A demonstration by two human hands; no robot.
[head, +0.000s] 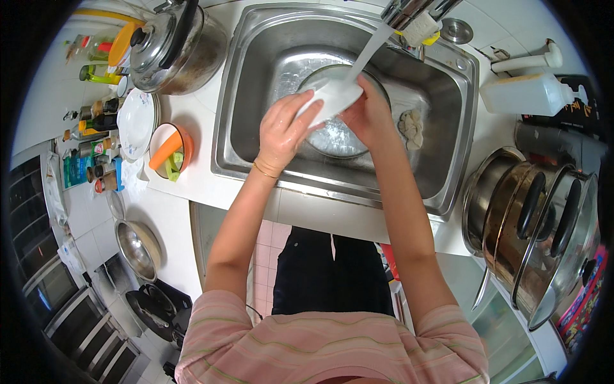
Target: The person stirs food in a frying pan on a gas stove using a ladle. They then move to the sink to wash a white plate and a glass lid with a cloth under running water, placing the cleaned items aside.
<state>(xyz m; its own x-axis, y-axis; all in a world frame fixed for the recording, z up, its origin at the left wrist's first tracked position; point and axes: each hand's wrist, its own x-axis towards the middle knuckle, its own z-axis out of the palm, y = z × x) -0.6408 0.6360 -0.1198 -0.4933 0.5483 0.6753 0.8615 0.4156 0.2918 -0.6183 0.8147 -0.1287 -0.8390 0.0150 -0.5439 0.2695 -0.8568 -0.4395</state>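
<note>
A white dish (331,100), probably a bowl or plate, is held tilted between both hands under the running tap (400,14). My left hand (289,126) grips its left side, wet, with the fingers spread over the surface. On the opposite edge, my right hand (368,115) holds the dish from the right. Water (368,54) streams onto its upper part. Below it, a round basin or lid with a dark rim (336,139) lies in the stainless steel sink (259,96), partly hidden by the dish and hands. A crumpled cloth (411,128) rests on the sink floor to the right.
Left of the sink stand a large lidded pot (184,53), stacked plates (138,124) and a bowl (188,152) with a carrot and green vegetable pieces. Stacked pots and lids (523,216) and a pump bottle (523,94) stand at the right. A metal bowl (139,249) sits farther left.
</note>
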